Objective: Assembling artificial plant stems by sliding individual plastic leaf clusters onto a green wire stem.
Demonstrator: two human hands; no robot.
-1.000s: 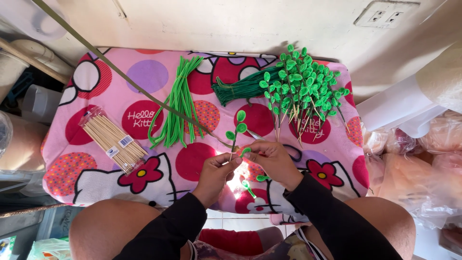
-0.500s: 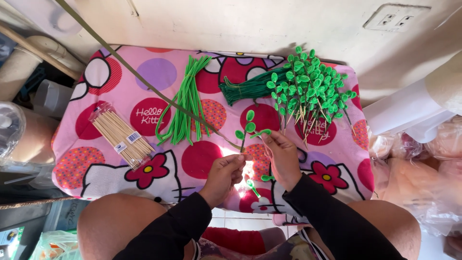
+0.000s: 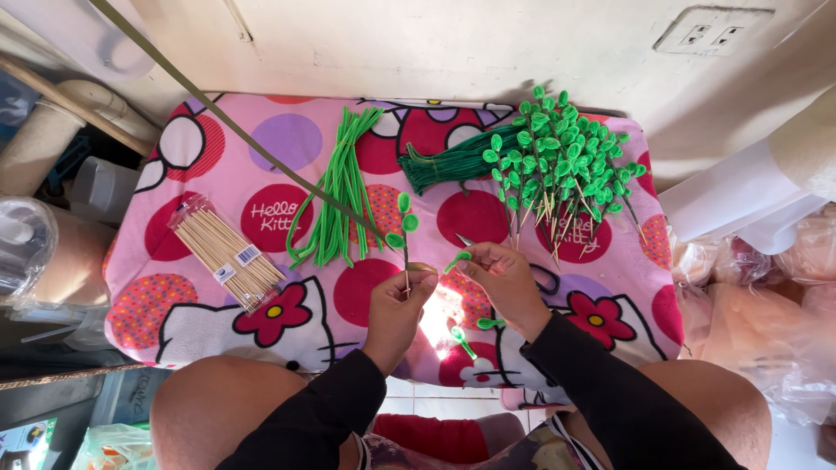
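My left hand (image 3: 396, 306) pinches a thin wooden stick (image 3: 406, 261) upright; three small green leaf loops (image 3: 401, 220) sit at its top. My right hand (image 3: 503, 280) is beside it and holds a short green leaf piece (image 3: 456, 260) near the stick. Both hands hover over the front of a pink cartoon-print cloth (image 3: 287, 139) on a small table. Two loose green leaf pieces (image 3: 475, 332) lie on the cloth under my right wrist. Black sleeves cover both forearms.
A packet of bamboo skewers (image 3: 226, 261) lies at the left. Long green chenille stems (image 3: 340, 191) lie in the middle. A dark green bundle (image 3: 444, 161) and a pile of finished leafy sticks (image 3: 566, 165) lie at the back right. A thin stick (image 3: 226, 122) slants across. Plastic bags (image 3: 758, 305) sit right.
The camera view has shifted slightly. My hands stay together on the leafy stick, and the right hand now brings a green leaf piece up beside it.
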